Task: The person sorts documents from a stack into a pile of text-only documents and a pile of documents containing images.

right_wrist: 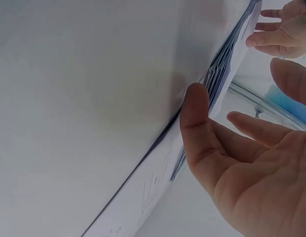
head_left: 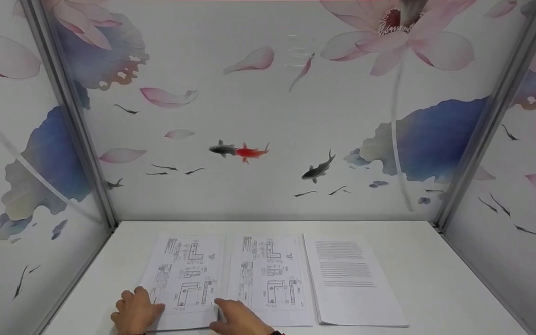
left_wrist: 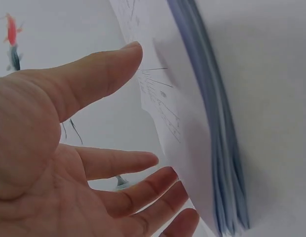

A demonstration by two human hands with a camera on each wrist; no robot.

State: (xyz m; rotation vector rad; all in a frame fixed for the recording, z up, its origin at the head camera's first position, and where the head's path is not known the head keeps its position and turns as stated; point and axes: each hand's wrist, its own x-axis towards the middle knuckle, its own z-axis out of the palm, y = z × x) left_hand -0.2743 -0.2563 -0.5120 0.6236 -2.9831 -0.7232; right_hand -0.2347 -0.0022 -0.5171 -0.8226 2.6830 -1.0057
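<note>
On the white table lies a left paper stack point(head_left: 189, 279) printed with technical drawings. My left hand point(head_left: 135, 311) is at its lower left corner, thumb over the sheet. In the left wrist view, that hand's fingers are spread, and the fingertips point(left_wrist: 165, 175) meet the side of the stack, whose layered edges point(left_wrist: 217, 123) show. My right hand point(head_left: 242, 318) is at the stack's lower right, beside a middle paper stack point(head_left: 272, 279) with the same drawings. In the right wrist view, the right fingers bend loosely, one fingertip point(right_wrist: 196, 96) right at the paper edge. Neither hand grips anything.
A right paper stack point(head_left: 356, 279) with lines of text lies beside the middle one. The white table point(head_left: 449, 288) is enclosed by a back panel point(head_left: 258, 195) and side panels painted with lotus flowers and fish, joined by grey metal posts point(head_left: 70, 116).
</note>
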